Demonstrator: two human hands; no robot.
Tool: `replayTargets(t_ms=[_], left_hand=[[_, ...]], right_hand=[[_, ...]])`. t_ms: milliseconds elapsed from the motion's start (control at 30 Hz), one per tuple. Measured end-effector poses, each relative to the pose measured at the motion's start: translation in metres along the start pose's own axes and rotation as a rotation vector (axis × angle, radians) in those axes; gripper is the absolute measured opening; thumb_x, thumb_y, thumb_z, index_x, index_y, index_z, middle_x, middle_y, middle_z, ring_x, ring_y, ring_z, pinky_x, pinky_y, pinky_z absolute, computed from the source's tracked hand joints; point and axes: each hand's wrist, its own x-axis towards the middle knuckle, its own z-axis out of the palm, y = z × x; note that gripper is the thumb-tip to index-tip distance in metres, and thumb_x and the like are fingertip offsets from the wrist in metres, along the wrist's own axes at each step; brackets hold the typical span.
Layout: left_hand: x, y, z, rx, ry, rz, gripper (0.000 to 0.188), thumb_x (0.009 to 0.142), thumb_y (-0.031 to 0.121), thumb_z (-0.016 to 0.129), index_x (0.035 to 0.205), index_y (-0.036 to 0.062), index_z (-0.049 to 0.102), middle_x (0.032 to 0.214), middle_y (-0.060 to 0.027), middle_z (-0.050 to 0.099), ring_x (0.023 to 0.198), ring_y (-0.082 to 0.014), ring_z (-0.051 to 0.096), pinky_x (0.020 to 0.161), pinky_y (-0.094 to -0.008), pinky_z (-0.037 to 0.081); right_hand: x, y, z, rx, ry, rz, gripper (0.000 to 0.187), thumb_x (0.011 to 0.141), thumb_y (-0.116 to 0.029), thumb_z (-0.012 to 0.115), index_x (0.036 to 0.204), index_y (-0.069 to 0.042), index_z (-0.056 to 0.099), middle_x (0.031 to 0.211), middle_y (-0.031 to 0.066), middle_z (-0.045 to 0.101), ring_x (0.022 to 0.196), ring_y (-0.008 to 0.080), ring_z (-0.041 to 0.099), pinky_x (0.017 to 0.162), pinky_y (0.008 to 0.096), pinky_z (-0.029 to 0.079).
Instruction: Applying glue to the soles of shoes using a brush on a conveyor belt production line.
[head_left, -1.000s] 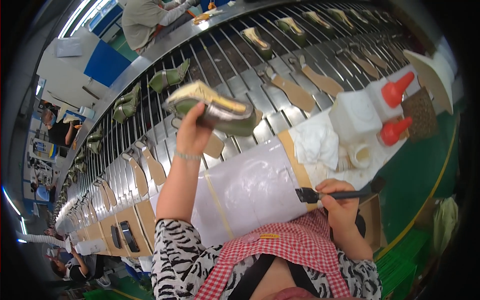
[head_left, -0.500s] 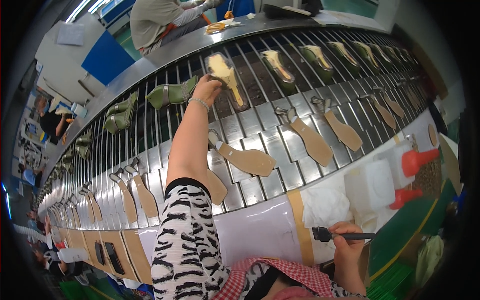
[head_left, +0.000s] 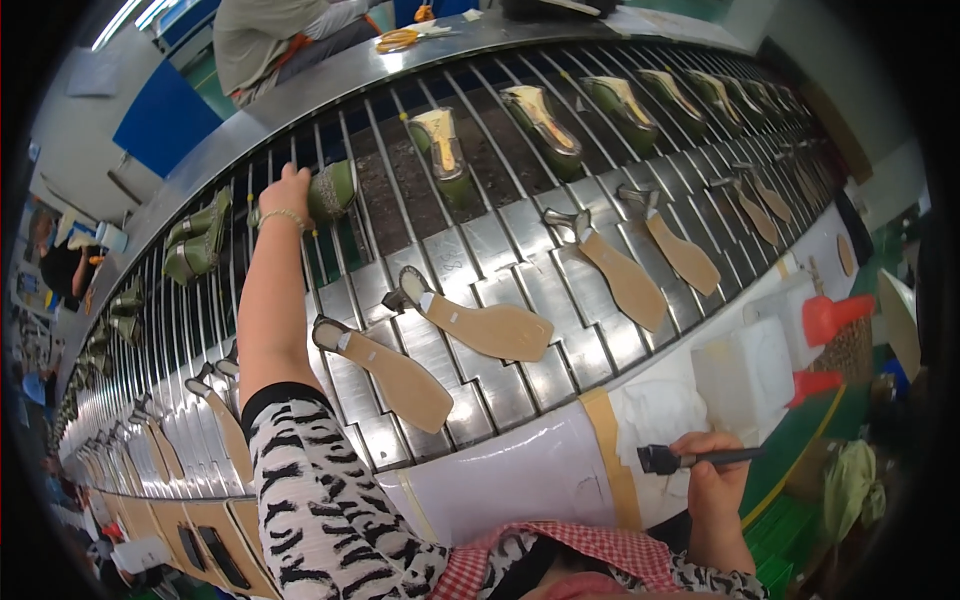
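My left hand [head_left: 284, 200] reaches across the conveyor with its fingers closed over one end of a green sandal [head_left: 333, 192], partly hiding it. The sandal has a braided strap and lies on its side on the metal rods. In my right hand [head_left: 715, 478], low at the right, is a brush [head_left: 662, 460] with a black handle and dark bristles, held away from everything else. To the right of my left hand a green shoe [head_left: 437, 150] rests with its cream underside up. Nearer to me, tan soles with dark heels [head_left: 405, 387] lie on the metal plates.
More upturned shoes [head_left: 543, 130] line the rods to the right; green sandals [head_left: 197, 240] stand to the left. A white cloth [head_left: 655, 410], clear plastic containers [head_left: 740, 375] and red-handled items [head_left: 838, 320] sit at right. Across the conveyor a person [head_left: 265, 40] sits near orange scissors [head_left: 398, 40].
My left hand has let go of the upturned shoe, which stays on the rods, and has moved left onto the green sandal. My right hand still holds the brush, in nearly the same place.
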Motion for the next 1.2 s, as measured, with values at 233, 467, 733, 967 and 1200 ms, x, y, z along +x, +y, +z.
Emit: replayTargets(t_ms=[233, 467, 733, 967, 1200], left_hand=[[-0.1, -0.014, -0.012, -0.608, 0.438, -0.084, 0.065, 0.06, 0.03, 0.083, 0.114, 0.0077, 0.054, 0.112, -0.0149, 0.06, 0.104, -0.0345, 0.058, 0.084, -0.0402, 0.047], [-0.242, -0.027, -0.023, -2.54, 0.148, 0.127, 0.06, 0.084, 0.033, 0.067, 0.134, 0.0087, 0.043, 0.132, -0.007, 0.051, 0.123, -0.0255, 0.046, 0.106, -0.0428, 0.035], [-0.376, 0.047, -0.029, -2.573, -0.109, 0.131, 0.071, 0.08, 0.041, 0.069, 0.136, 0.0078, 0.04, 0.136, -0.0077, 0.046, 0.126, -0.025, 0.042, 0.109, -0.0416, 0.03], [-0.433, 0.086, -0.056, -2.245, -0.063, 0.13, 0.068, 0.076, 0.03, 0.077, 0.129, 0.0044, 0.043, 0.123, -0.0037, 0.054, 0.116, -0.0194, 0.05, 0.101, -0.0344, 0.038], [-0.45, 0.139, -0.065, -1.999, -0.019, 0.158, 0.064, 0.072, 0.017, 0.08, 0.124, -0.0016, 0.046, 0.119, -0.0077, 0.056, 0.112, -0.0193, 0.053, 0.094, -0.0316, 0.043]], right_hand=[[-0.035, -0.037, -0.046, -0.141, 0.212, -0.097, 0.025, 0.075, -0.003, 0.07, 0.097, 0.002, 0.058, 0.095, 0.0132, 0.064, 0.088, 0.0197, 0.061, 0.082, 0.031, 0.047], [-0.047, -0.072, -0.108, -0.715, 0.363, -0.035, 0.016, 0.078, -0.004, 0.07, 0.09, 0.001, 0.061, 0.085, 0.0018, 0.06, 0.081, 0.0089, 0.055, 0.072, 0.0226, 0.043], [-0.027, -0.053, -0.12, -1.117, 0.164, -0.03, 0.02, 0.073, -0.011, 0.071, 0.089, -0.002, 0.063, 0.077, 0.0073, 0.065, 0.069, 0.0159, 0.06, 0.064, 0.0286, 0.046], [-0.031, -0.043, -0.133, -1.09, 0.088, -0.085, 0.017, 0.071, -0.01, 0.07, 0.084, -0.002, 0.063, 0.074, 0.0083, 0.063, 0.066, 0.0164, 0.058, 0.061, 0.0292, 0.044], [-0.035, -0.037, -0.143, -0.919, 0.053, -0.073, 0.017, 0.073, -0.01, 0.069, 0.087, -0.003, 0.063, 0.079, 0.0061, 0.064, 0.073, 0.0149, 0.058, 0.067, 0.0276, 0.044]])
